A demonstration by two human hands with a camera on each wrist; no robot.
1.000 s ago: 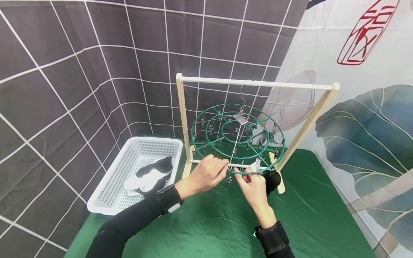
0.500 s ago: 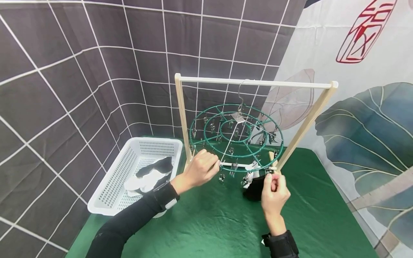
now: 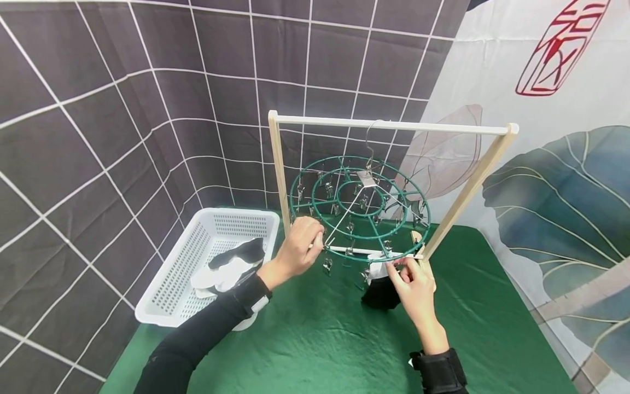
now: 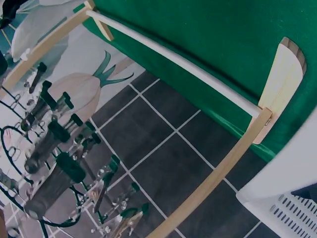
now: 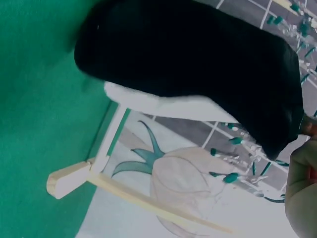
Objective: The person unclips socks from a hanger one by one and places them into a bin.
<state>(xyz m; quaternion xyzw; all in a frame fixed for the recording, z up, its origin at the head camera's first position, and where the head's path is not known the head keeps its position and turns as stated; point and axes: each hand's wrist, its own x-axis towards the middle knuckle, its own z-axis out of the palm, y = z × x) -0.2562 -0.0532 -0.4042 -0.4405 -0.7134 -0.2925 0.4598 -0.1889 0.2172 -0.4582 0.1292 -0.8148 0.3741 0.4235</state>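
Note:
In the head view, my left hand (image 3: pixel 297 246) grips the front-left rim of a green round clip hanger (image 3: pixel 361 239). A black sock (image 3: pixel 381 294) hangs below the front-right rim, with white fabric (image 3: pixel 378 268) at its top. My right hand (image 3: pixel 414 287) is at the top of the sock, thumb and fingers bent together. From the right wrist, the black sock (image 5: pixel 188 49) fills the upper view, a white strip of fabric (image 5: pixel 163 106) showing behind it. The right hand (image 5: pixel 303 186) pinches near the sock's end at the right edge; its fingertips are partly hidden.
The hanger hooks onto the white top bar (image 3: pixel 394 126) of a wooden rack standing on a green cloth (image 3: pixel 315 350). To the left is a white perforated basket (image 3: pixel 164 298) holding black and white fabric pieces (image 3: pixel 231 268). Metal clips (image 4: pixel 54 188) dangle around the hanger's rings.
The hanger's front rim has turned leftward with my left hand, carrying the sock left. My right hand moved off to the right, then came back to the sock's top.

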